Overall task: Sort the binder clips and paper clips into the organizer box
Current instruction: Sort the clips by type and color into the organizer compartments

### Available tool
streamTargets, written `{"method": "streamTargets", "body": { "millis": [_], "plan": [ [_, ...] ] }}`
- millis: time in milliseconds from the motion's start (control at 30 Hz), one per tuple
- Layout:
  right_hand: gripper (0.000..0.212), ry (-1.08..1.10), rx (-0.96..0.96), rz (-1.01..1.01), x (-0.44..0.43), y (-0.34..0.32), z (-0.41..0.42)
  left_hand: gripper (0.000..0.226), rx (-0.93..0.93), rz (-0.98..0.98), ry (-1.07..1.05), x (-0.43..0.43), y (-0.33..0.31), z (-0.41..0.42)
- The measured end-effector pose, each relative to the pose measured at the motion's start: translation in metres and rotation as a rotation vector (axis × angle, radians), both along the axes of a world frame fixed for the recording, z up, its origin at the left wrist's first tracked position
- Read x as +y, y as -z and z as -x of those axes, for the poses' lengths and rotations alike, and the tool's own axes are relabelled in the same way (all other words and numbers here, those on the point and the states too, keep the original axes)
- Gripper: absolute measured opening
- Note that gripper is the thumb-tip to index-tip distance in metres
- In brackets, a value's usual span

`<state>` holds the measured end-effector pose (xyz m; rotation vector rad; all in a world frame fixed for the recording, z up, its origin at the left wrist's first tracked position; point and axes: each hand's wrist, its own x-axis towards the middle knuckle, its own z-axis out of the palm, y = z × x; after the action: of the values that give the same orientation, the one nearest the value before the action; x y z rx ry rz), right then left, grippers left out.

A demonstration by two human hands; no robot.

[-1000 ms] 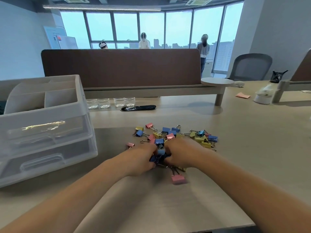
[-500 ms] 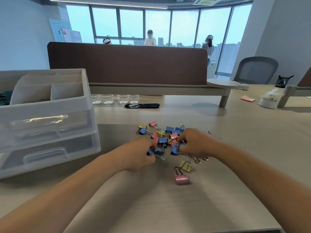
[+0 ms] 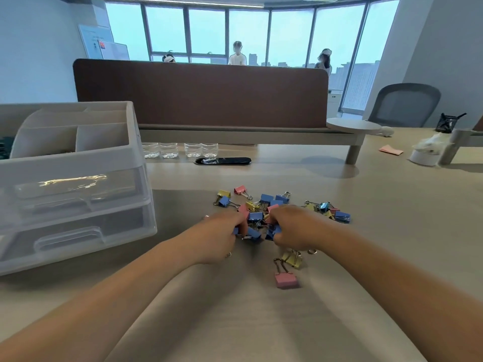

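A heap of blue, pink and yellow binder clips lies on the desk in front of me. My left hand and my right hand rest on the near side of the heap, fingers curled around blue binder clips. A pink clip and a yellow clip lie apart, closer to me. The translucent organizer box stands at the left, with two drawers and open top compartments. No paper clips are visible.
A brown divider panel on a low shelf closes the far side of the desk. Several small clear cups and a black cable slot sit behind the heap. A white tissue holder stands far right. Three people stand at the windows.
My right hand pulled back left from the far right clips toward the middle of the heap. The yellow clip near the pink one came into view. Both hands stay closed on blue clips.
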<state>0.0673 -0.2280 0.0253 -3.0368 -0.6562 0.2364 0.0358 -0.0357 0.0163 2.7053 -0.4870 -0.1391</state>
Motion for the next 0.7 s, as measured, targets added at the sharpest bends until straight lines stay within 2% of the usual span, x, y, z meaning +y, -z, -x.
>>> {"method": "streamTargets", "body": {
  "millis": [133,167,233,300,400,467,600,700],
  "plan": [
    [0.033,-0.018,-0.033,-0.007,0.002,0.001,0.001,0.020,0.091,0.269,-0.080,-0.004,0.002,-0.005],
    [0.034,-0.023,-0.044,-0.005,0.003,0.002,0.001,0.016,0.080,0.260,-0.083,-0.005,0.001,-0.006],
    [0.035,-0.027,-0.060,0.006,0.005,0.004,0.000,0.008,0.024,0.120,-0.085,-0.007,0.000,-0.009],
    [0.036,-0.026,-0.066,0.010,0.007,0.005,-0.002,0.023,-0.010,-0.056,-0.072,-0.010,0.001,-0.012],
    [0.034,-0.020,-0.052,-0.009,0.008,0.005,-0.003,0.051,-0.053,-0.194,-0.038,-0.015,0.009,-0.018],
    [0.029,-0.014,-0.042,-0.027,0.007,0.004,-0.003,0.055,-0.102,-0.207,-0.024,-0.016,0.015,-0.020],
    [0.028,0.050,0.000,-0.176,0.003,0.002,-0.005,0.040,-0.131,-0.206,-0.015,-0.018,0.017,-0.018],
    [0.030,0.098,0.020,-0.268,-0.001,-0.001,-0.010,0.031,-0.087,-0.131,-0.036,-0.019,0.014,-0.016]
  ]
}}
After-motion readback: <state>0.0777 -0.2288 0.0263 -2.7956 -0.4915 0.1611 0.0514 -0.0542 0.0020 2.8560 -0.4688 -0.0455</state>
